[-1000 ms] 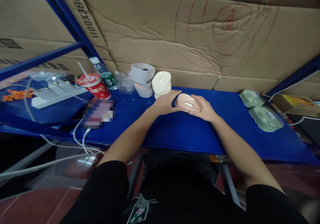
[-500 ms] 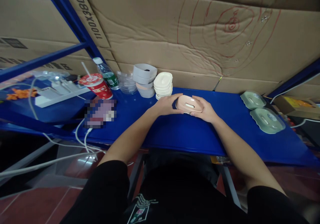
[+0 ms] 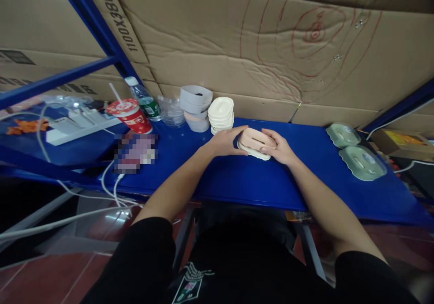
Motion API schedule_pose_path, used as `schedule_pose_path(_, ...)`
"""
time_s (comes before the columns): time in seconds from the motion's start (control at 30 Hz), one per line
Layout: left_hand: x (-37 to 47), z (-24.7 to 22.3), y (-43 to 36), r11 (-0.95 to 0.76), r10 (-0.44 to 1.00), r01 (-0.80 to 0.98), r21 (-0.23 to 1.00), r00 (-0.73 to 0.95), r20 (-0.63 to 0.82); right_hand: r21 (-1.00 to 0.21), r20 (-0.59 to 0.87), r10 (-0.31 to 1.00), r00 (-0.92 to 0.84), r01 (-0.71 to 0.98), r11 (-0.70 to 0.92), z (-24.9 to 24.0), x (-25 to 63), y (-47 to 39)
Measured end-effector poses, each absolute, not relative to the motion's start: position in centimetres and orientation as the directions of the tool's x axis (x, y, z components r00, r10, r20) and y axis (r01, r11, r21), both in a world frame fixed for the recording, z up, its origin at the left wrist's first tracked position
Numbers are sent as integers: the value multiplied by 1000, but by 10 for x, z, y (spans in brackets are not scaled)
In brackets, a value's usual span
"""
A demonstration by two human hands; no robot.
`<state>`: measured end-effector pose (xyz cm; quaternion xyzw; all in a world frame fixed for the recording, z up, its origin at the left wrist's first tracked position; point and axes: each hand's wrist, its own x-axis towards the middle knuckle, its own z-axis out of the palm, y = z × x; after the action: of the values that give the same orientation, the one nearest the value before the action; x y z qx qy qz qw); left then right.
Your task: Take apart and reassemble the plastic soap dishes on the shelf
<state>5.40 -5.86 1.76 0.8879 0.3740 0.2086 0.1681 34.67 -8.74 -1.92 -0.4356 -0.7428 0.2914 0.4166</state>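
Note:
A pale pink slotted piece [image 3: 256, 140] sits over a cream scalloped tray [image 3: 257, 153] above the blue table. My right hand [image 3: 280, 149] grips the pink piece at its right end, thumb on the near side. Around the left end of the tray, my left hand [image 3: 228, 142] curves with thumb and fingers on either side, pressed against it. Behind my left hand stands a stack of cream trays [image 3: 221, 111], beside grey and pink paper sleeves [image 3: 196, 100].
Clear plastic lids [image 3: 170, 111], a water bottle [image 3: 146, 102] and a red cup [image 3: 132, 116] stand left of the stacks. Two green packed trays [image 3: 362, 163] lie at the right of the blue table [image 3: 251, 182]. White cables and a power strip [image 3: 81, 127] are far left.
The pink piece has tilted and turned in my hands. Its slot now looks dark instead of whitish, and the cream tray shows below it. My right thumb has moved up onto the pink piece.

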Motion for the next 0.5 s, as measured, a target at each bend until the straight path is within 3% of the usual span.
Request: schedule_pose_path(0.5,53,14,-56,-671,727,577,466,637,257,-768,386,881,-274,433,472,-18,348,-87)
